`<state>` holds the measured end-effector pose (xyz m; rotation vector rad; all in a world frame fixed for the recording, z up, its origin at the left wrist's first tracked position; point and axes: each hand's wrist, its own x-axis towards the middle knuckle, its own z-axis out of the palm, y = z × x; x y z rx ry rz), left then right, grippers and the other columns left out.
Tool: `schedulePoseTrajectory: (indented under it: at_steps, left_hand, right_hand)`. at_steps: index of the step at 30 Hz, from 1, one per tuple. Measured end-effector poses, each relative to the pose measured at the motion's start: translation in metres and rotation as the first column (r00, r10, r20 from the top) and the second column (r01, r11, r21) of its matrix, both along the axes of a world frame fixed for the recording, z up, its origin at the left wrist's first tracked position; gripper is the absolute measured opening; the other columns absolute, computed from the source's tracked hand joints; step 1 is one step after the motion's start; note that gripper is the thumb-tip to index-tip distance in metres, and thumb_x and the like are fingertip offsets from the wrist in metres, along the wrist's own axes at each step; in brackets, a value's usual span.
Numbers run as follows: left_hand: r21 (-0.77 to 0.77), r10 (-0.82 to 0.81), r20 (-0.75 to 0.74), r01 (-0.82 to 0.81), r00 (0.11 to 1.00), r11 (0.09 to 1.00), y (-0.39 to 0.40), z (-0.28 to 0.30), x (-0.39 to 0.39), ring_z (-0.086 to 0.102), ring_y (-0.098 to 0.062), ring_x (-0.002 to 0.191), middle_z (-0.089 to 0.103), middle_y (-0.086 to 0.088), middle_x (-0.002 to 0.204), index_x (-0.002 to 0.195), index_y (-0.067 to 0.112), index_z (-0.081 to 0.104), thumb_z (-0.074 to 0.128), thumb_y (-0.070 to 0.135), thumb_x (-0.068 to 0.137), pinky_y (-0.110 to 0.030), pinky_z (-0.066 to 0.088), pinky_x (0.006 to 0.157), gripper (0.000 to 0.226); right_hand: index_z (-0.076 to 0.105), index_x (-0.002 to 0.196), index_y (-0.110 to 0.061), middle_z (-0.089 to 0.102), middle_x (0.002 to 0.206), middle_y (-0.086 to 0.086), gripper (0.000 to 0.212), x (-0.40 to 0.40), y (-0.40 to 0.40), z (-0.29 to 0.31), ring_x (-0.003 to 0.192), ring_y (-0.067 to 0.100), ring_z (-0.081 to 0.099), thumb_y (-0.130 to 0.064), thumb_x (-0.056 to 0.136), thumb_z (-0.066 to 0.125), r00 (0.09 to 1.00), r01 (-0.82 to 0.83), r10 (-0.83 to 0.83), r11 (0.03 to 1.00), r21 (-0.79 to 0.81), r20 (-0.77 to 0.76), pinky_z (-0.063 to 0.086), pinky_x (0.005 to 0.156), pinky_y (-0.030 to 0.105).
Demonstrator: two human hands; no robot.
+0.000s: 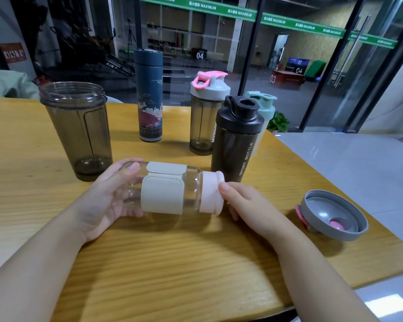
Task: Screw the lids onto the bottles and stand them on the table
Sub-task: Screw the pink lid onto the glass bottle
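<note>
Readable print on bottle, banner and boxes

Black bottle [236, 140] reads "SPORT BOTTLE"; green banner [237, 12] at 12 o'clock repeats "MAXIMUM"; boxes [286, 76] at 1 o'clock show 03, 04 (another 04 left of them).

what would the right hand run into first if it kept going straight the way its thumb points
The right hand already has its thumb on the pink lid of the glass bottle, so the lid comes first; past it, probably the left hand.

Wooden table [172, 263]: near half bare, open to approach. Far half: lidless smoked cup [77, 131] at left, blue flask [149, 96], pink-lidded shaker [205, 112], black shaker [235, 140] close together with a mint-lidded bottle [264, 110] behind. Gaps lie between cup and flask, flask and shaker. Loose grey lid [333, 214] occupies the right edge.
</note>
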<state>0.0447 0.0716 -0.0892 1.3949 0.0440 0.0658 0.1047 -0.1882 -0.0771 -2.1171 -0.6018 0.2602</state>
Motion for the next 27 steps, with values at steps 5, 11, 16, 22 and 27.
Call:
schedulePoseTrajectory:
  at_steps: [5, 11, 16, 22, 27]
  left_hand:
    - [-0.008, 0.008, 0.0, -0.008, 1.0, 1.0, 0.0, 0.001, -0.001, 0.068, -0.021, 0.072, 0.069, -0.009, 0.099, 0.11, 0.027, 0.062, 0.085, 0.065, 0.031, -0.033, 0.05, 0.048, 0.09]
    - [-0.02, -0.001, -0.002, 0.001, 1.0, 1.0, 0.001, 0.0, -0.001, 0.067, -0.022, 0.073, 0.068, -0.011, 0.105, 0.105, 0.03, 0.065, 0.085, 0.064, 0.033, -0.034, 0.051, 0.049, 0.083]
    - [-0.012, 0.002, -0.005, -0.002, 1.0, 1.0, -0.001, 0.001, -0.001, 0.068, -0.021, 0.073, 0.068, -0.011, 0.105, 0.105, 0.03, 0.064, 0.085, 0.061, 0.036, -0.033, 0.051, 0.049, 0.079]
    - [-0.004, 0.005, 0.0, -0.005, 1.0, 1.0, -0.001, 0.0, 0.0, 0.067, -0.022, 0.071, 0.068, -0.011, 0.102, 0.103, 0.03, 0.065, 0.084, 0.066, 0.031, -0.033, 0.05, 0.047, 0.082]
    - [0.024, 0.067, 0.032, -0.068, 0.997, 0.997, -0.006, -0.002, -0.001, 0.067, -0.022, 0.068, 0.067, -0.012, 0.107, 0.104, 0.032, 0.064, 0.08, 0.072, 0.033, -0.032, 0.048, 0.044, 0.083]
  right_hand:
    - [0.026, 0.143, -0.043, 0.049, 0.119, -0.026, 0.084, 0.003, -0.001, -0.007, 0.076, 0.005, 0.058, -0.056, 0.072, 0.07, 0.999, -0.045, 0.044, 0.997, 0.058, 0.025, 0.049, 0.074, 0.021]
    - [0.025, 0.135, -0.05, 0.041, 0.124, -0.028, 0.087, 0.002, -0.002, -0.006, 0.073, 0.004, 0.055, -0.015, 0.076, 0.079, 0.986, -0.137, 0.132, 0.99, 0.044, 0.1, 0.047, 0.071, 0.017]
    - [0.035, 0.137, -0.042, 0.053, 0.117, -0.023, 0.074, 0.001, -0.003, -0.006, 0.069, 0.008, 0.053, -0.028, 0.078, 0.077, 0.992, -0.096, 0.091, 0.994, 0.05, 0.091, 0.049, 0.075, 0.027]
    - [0.051, 0.121, -0.041, 0.066, 0.11, -0.011, 0.063, 0.002, 0.0, -0.01, 0.085, 0.016, 0.063, -0.063, 0.063, 0.063, 0.999, -0.027, 0.026, 0.998, 0.055, 0.024, 0.052, 0.083, 0.036]
    - [0.056, 0.111, -0.038, 0.07, 0.102, -0.009, 0.054, 0.001, 0.004, -0.011, 0.098, 0.015, 0.064, -0.066, 0.064, 0.057, 1.0, -0.003, 0.002, 0.997, 0.08, 0.015, 0.05, 0.091, 0.045]
